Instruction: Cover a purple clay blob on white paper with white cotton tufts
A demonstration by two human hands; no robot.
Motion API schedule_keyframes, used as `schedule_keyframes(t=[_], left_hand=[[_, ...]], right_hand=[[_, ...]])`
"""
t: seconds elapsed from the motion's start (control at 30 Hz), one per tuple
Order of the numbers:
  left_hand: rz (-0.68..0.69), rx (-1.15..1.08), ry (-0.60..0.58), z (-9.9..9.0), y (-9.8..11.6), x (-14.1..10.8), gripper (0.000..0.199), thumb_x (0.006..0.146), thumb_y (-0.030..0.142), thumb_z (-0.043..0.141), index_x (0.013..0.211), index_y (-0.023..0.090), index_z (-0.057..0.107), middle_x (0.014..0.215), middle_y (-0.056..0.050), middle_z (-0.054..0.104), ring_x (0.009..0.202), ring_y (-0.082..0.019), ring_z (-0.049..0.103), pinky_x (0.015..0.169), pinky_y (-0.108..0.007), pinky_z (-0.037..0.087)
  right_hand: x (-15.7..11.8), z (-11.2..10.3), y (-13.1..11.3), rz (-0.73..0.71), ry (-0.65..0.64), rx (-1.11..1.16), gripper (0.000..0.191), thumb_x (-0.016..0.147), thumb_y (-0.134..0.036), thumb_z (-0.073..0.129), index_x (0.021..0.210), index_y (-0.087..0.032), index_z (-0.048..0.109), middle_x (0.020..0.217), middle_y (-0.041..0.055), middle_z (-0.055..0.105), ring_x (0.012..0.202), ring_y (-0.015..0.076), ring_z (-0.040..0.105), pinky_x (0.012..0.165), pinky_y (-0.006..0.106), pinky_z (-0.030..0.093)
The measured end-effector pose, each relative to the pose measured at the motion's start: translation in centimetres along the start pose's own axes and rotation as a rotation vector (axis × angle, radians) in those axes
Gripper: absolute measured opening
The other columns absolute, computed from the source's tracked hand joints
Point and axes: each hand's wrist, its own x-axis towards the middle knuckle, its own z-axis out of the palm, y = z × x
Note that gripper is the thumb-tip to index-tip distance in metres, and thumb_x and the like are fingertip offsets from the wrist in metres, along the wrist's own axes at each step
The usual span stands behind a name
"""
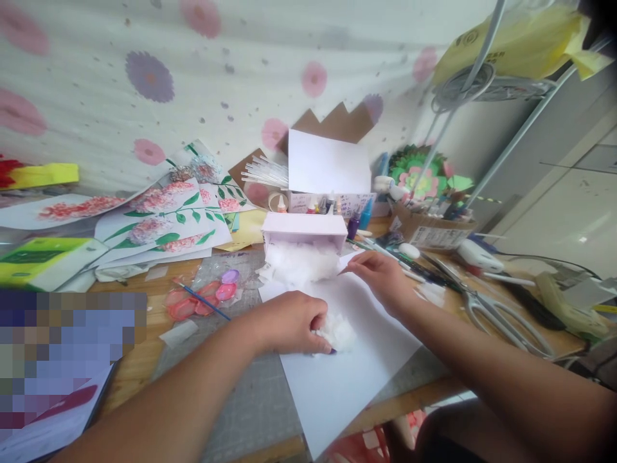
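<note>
A wad of white cotton point(340, 331) lies low over a white sheet of paper point(344, 392), and my left hand point(294, 321) closes round its left side with the thumb and fingers. My right hand point(373, 273) reaches in from the right, its fingertips pinched together just beside a larger heap of cotton point(303, 262). Whether anything sits in that pinch is too small to tell. The heap spills from the open front of a small white box point(306, 225) onto the far end of the paper.
A grey cutting mat point(216, 392) lies under the paper. To the left are a paint palette point(193, 302) with a brush point(205, 301), flower paintings point(164, 218) and a screen point(72, 360). Large scissors point(496, 315), pens and a cardboard box point(434, 231) crowd the right.
</note>
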Motion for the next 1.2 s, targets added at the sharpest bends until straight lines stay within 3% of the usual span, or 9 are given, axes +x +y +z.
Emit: schedule_keyframes(t=[0.2, 0.37, 0.63, 0.77, 1.03, 1.2], left_hand=[[-0.007, -0.02, -0.012, 0.0, 0.0, 0.0, 0.032, 0.063, 0.051, 0.06, 0.073, 0.022, 0.051, 0.069, 0.005, 0.055, 0.059, -0.012, 0.048, 0.047, -0.022, 0.029], [-0.024, -0.026, -0.024, -0.1, 0.2, 0.0, 0.031, 0.063, 0.05, 0.06, 0.072, 0.022, 0.05, 0.069, 0.004, 0.055, 0.059, -0.012, 0.048, 0.048, -0.022, 0.029], [-0.026, -0.018, -0.027, -0.3, 0.3, 0.0, 0.031, 0.063, 0.05, 0.061, 0.072, 0.022, 0.05, 0.07, 0.005, 0.055, 0.06, -0.012, 0.048, 0.047, -0.022, 0.029], [-0.021, -0.018, -0.031, -0.2, 0.2, 0.1, 0.032, 0.063, 0.05, 0.06, 0.073, 0.022, 0.05, 0.069, 0.005, 0.055, 0.059, -0.012, 0.049, 0.046, -0.022, 0.029], [-0.01, -0.041, -0.028, -0.1, 0.1, 0.2, 0.029, 0.063, 0.047, 0.06, 0.072, 0.021, 0.049, 0.069, 0.005, 0.055, 0.06, -0.012, 0.05, 0.048, -0.022, 0.03], [0.002, -0.042, -0.026, -0.1, -0.1, 0.2, 0.03, 0.064, 0.048, 0.06, 0.073, 0.022, 0.05, 0.069, 0.005, 0.055, 0.06, -0.012, 0.05, 0.048, -0.021, 0.031]], right_hand=[[1.3, 1.6, 1.1, 0.079, 0.077, 0.125, 0.022, 0.069, -0.037, 0.064, 0.067, -0.017, 0.058, 0.073, 0.0036, 0.065, 0.068, 0.0178, 0.065, 0.064, 0.03, 0.051], [1.6, 2.3, 0.7, 0.121, 0.087, 0.083, 0.02, 0.07, -0.036, 0.063, 0.066, -0.017, 0.057, 0.07, 0.0044, 0.067, 0.07, 0.0192, 0.066, 0.059, 0.029, 0.053], [0.2, 0.5, -1.2, 0.13, 0.056, 0.025, 0.016, 0.068, -0.03, 0.065, 0.063, -0.016, 0.057, 0.062, 0.004, 0.066, 0.066, 0.0195, 0.066, 0.061, 0.031, 0.054], [-0.4, -0.1, -1.0, 0.136, 0.031, 0.077, 0.018, 0.068, -0.032, 0.066, 0.066, -0.016, 0.058, 0.067, 0.0046, 0.067, 0.07, 0.0193, 0.066, 0.064, 0.032, 0.053], [0.7, 1.6, 0.2, 0.177, 0.077, 0.209, 0.023, 0.068, -0.039, 0.064, 0.069, -0.017, 0.057, 0.079, 0.004, 0.067, 0.075, 0.0182, 0.066, 0.064, 0.029, 0.053], [1.4, 2.4, 0.4, 0.18, 0.098, 0.189, 0.019, 0.07, -0.034, 0.062, 0.068, -0.017, 0.056, 0.073, 0.0041, 0.067, 0.073, 0.0183, 0.067, 0.062, 0.029, 0.053]])
